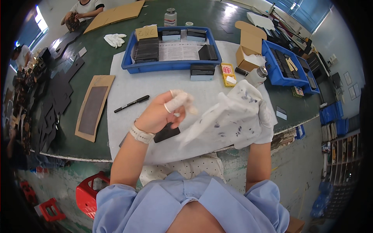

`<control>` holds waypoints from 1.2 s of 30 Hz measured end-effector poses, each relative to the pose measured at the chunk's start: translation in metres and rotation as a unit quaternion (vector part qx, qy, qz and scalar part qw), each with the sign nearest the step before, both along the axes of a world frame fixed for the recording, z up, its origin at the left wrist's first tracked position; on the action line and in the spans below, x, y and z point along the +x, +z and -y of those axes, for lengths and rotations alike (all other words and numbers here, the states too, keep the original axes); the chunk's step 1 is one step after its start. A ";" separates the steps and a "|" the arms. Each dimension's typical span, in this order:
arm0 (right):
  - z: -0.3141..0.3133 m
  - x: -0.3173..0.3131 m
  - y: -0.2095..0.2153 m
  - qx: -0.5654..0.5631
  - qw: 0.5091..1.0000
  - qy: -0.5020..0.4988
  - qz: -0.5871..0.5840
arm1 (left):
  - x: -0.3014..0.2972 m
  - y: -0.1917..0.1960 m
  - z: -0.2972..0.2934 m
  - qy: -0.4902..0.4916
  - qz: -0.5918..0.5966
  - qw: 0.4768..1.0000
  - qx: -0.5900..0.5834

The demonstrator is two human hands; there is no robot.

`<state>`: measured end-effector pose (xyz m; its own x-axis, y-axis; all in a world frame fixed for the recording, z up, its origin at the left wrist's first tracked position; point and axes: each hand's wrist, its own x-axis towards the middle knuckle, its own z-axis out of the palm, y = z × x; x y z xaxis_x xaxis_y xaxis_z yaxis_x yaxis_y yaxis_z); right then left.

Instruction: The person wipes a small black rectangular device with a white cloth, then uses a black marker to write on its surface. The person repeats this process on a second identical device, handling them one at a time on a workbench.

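Observation:
My left hand (pixel 163 108) is raised over the white-covered table, with white finger coverings and a pale watch at the wrist. Its fingers are loosely bent and apart, slightly blurred, and nothing shows in them. Below it lies a flat black piece (pixel 167 133), partly hidden by the hand. My right hand (pixel 265 122), in a white glove, grips a white cloth (pixel 237 116) with dark smudges. The cloth hangs leftward in the air, its left end smeared by motion. A black marker pen (pixel 132 104) lies left of my left hand.
Beyond my hands stands a blue tray (pixel 171 68) with stacked black pieces. To its right are a small yellow box (pixel 228 75), a clear bottle (pixel 256 76), an open cardboard box (pixel 249 54) and another blue tray (pixel 278 75). A brown board (pixel 94 108) lies left. Another person (pixel 83 11) sits far left.

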<state>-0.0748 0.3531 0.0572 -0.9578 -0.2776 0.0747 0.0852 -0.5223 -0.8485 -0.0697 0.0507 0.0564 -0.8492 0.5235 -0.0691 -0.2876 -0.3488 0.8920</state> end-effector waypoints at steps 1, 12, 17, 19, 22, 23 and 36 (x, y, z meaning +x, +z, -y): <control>0.000 0.001 -0.001 -0.004 1.000 0.007 0.000 | 0.002 0.003 -0.014 0.032 -0.057 0.995 -0.080; -0.012 0.004 0.004 -0.195 0.978 -0.042 0.062 | -0.010 -0.024 -0.026 -0.125 -0.134 0.957 -0.226; -0.014 0.006 0.010 -0.202 0.977 -0.060 0.037 | -0.001 -0.020 -0.052 0.024 -0.194 0.933 -0.303; -0.012 0.007 0.016 -0.214 0.975 -0.060 0.026 | -0.001 -0.025 -0.061 0.027 -0.254 0.915 -0.311; -0.017 0.007 0.019 -0.215 0.973 -0.082 -0.006 | -0.007 -0.036 -0.065 -0.008 -0.225 0.940 -0.256; -0.022 0.009 0.020 -0.218 0.972 -0.090 -0.019 | -0.010 -0.039 -0.061 -0.010 -0.174 0.957 -0.231; -0.115 0.037 -0.006 0.297 0.950 -0.025 -0.089 | -0.007 0.013 -0.025 0.127 0.021 0.961 0.243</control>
<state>-0.0379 0.4679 0.0508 -0.9577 -0.2762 0.0808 -0.0992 0.0532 -0.9936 -0.0765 0.0755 0.0696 -0.9560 0.2777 0.0949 -0.1690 -0.7854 0.5955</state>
